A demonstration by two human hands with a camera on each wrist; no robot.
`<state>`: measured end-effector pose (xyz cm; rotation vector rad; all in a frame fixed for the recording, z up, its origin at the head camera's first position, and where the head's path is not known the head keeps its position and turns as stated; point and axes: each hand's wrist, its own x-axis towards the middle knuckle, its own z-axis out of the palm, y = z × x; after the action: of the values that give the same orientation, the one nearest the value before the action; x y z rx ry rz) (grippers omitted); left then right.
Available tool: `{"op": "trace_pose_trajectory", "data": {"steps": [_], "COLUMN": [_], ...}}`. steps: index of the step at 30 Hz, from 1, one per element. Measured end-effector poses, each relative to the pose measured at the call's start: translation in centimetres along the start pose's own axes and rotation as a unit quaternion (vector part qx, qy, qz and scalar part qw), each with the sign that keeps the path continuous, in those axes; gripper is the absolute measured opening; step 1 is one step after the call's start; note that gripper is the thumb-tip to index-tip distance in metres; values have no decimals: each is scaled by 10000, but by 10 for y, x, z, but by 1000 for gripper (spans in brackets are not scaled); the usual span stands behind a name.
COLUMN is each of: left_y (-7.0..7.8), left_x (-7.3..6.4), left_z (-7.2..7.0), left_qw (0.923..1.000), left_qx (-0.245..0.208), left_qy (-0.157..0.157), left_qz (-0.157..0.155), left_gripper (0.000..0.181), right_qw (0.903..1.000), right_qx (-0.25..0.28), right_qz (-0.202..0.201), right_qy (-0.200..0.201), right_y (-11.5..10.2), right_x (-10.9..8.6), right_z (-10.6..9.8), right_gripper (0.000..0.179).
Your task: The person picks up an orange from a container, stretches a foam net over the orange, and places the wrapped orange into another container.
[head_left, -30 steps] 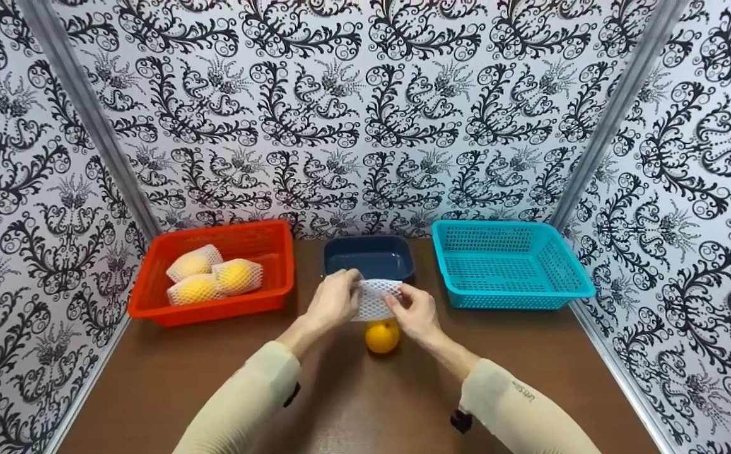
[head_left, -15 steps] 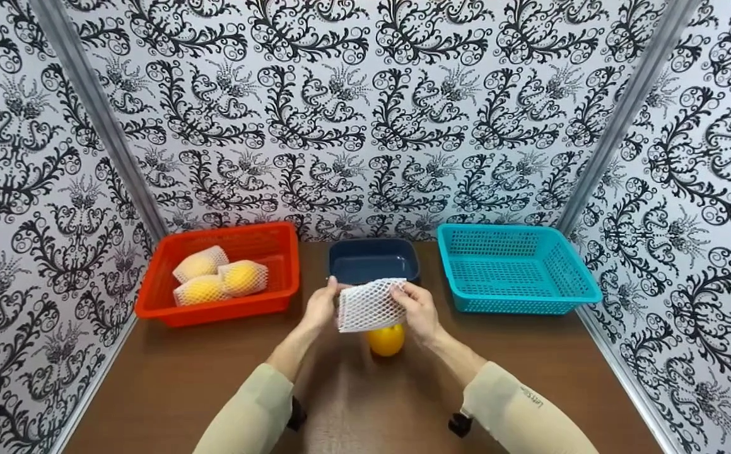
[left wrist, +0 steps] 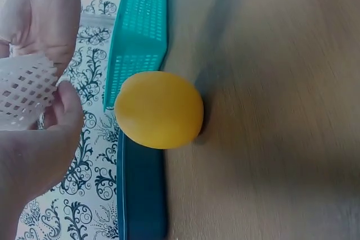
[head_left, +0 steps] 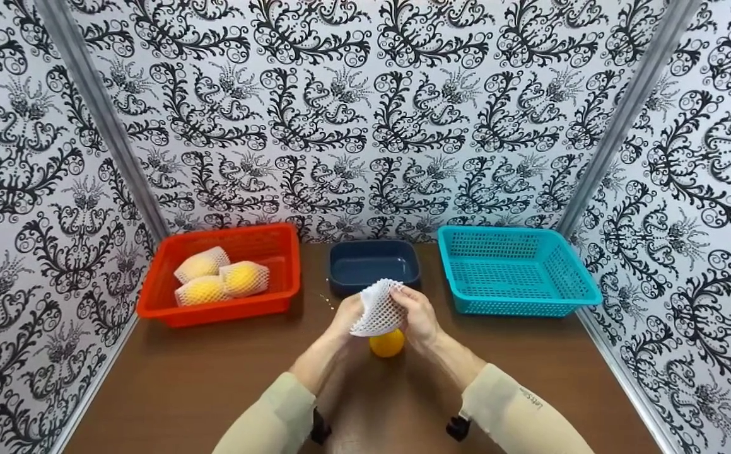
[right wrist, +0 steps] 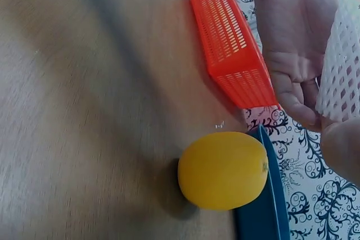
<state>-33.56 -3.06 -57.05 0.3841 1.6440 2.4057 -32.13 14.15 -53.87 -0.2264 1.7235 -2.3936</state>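
Observation:
A white foam net sleeve (head_left: pixel 380 309) is held up between both hands, low over an orange (head_left: pixel 386 343) on the brown table. My right hand (head_left: pixel 419 318) pinches the sleeve's right upper edge, thumb in front. Behind the sleeve, my left hand (head_left: pixel 347 313) is partly covered by it. In the right wrist view its curled fingers (right wrist: pixel 304 108) meet the net's edge. The left wrist view shows the netting (left wrist: pixel 25 91) between the two hands. The bare orange (left wrist: pixel 159 109) rests beside them, touched by neither hand.
A red basket (head_left: pixel 214 312) at left holds several yellow fruits in foam nets (head_left: pixel 243 279). At the back middle stands a dark blue tray (head_left: pixel 374 246). A turquoise basket (head_left: pixel 523 302) stands at right. Patterned walls (head_left: pixel 365 126) enclose the table (head_left: pixel 214 378).
The sleeve was first stretched between both hands, then spread flatter as the left hand loosened at its left side. Now the left hand has moved right behind it, and the sleeve is bent and tilted.

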Motion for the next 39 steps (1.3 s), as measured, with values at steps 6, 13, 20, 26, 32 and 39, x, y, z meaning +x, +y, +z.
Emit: {"op": "trace_pose_trajectory", "data": {"steps": [6, 13, 20, 26, 32, 39], "left_y": [16, 12, 4, -11, -25, -77], "left_x": [0, 2, 4, 6, 4, 26], "left_z": [12, 6, 3, -2, -2, -22], "left_qw": [9964, 9909, 9923, 9871, 9766, 9471], "left_qx": [-663, -1197, -629, 112, 794, 2297], "left_qy": [484, 586, 900, 1319, 1643, 2138], "left_qz": [-196, -180, -576, -905, -1139, -678], "left_gripper": [28, 27, 28, 27, 28, 26], "right_qw": [9997, 9972, 9917, 9856, 9794, 9729], "right_qx": [172, 329, 104, -95, -397, -846], "right_qz": [-23, 142, 447, 696, 873, 1062], "right_qy": [176, 664, 1199, 1535, 1776, 1874], "right_y": [1, 3, 12, 25, 42, 63], "right_x": [1, 4, 9, 14, 14, 14], "right_z": [-2, -6, -18, -33, -45, -56], "right_gripper": [31, 25, 22, 20, 18, 18]}}
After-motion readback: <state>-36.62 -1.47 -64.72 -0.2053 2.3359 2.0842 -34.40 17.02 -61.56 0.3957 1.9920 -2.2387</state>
